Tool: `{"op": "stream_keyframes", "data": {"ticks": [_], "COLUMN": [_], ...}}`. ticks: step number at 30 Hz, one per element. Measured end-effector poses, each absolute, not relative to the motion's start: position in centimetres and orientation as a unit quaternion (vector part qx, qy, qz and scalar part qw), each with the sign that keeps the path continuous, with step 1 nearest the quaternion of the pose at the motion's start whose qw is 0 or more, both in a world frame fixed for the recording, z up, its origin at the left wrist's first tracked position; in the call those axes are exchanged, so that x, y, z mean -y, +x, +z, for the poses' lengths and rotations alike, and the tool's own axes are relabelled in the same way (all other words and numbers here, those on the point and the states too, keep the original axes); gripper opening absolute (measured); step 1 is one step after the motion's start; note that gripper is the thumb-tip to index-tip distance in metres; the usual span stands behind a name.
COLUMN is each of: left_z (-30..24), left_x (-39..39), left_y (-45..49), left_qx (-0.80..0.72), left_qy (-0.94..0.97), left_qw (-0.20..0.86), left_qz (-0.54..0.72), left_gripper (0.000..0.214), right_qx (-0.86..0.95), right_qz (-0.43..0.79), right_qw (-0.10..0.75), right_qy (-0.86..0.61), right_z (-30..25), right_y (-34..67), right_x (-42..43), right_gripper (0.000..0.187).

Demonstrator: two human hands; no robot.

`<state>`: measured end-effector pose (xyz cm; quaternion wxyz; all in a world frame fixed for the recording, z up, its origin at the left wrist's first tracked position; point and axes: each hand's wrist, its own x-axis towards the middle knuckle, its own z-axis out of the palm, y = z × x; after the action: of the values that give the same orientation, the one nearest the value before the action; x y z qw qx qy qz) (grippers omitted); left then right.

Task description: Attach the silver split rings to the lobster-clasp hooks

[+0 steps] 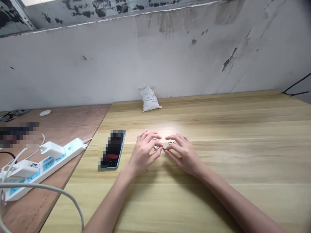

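Both my hands rest on a light wooden table (218, 136), fingertips almost meeting over a few small metal clasps (159, 146). My left hand (144, 150) pinches one tiny metal piece between thumb and fingers. My right hand (181, 152) pinches another small metal piece at its fingertips, with a further clasp (171, 142) lying under its fingers. A small metal ring (145, 171) lies on the table by my left wrist. The pieces are too small to make out in detail.
A phone in a blue case (113, 149) lies left of my left hand. A small white pouch (149, 98) stands at the wall. On the brown table to the left lies a white power strip (46, 163) with chargers and cables (48, 189).
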<state>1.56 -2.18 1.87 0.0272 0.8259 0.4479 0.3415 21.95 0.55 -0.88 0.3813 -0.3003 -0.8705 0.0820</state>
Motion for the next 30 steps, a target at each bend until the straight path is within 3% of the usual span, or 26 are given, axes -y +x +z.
{"op": "stream_keyframes", "data": {"ticks": [10, 18, 30], "left_z": [1.6, 1.9, 2.3], "left_x": [2.8, 2.4, 2.2], "left_y": [3.0, 1.5, 0.2], "left_qx": [-0.401, -0.458, -0.492], "left_qy": [0.824, 0.831, 0.831], "left_qw": [0.078, 0.119, 0.137], "left_qz": [0.392, 0.291, 0.220], "left_gripper": [0.009, 0.007, 0.007], "right_qx": [0.891, 0.884, 0.855], "right_qz": [0.120, 0.003, -0.025], "right_qw": [0.348, 0.370, 0.429], "right_qy": [-0.266, -0.285, -0.289], "right_z": [-0.9, -0.8, -0.6], "right_y": [22.0, 22.8, 22.7], "right_x": [-0.3, -1.3, -1.0], "right_gripper": [0.009, 0.013, 0.010]}}
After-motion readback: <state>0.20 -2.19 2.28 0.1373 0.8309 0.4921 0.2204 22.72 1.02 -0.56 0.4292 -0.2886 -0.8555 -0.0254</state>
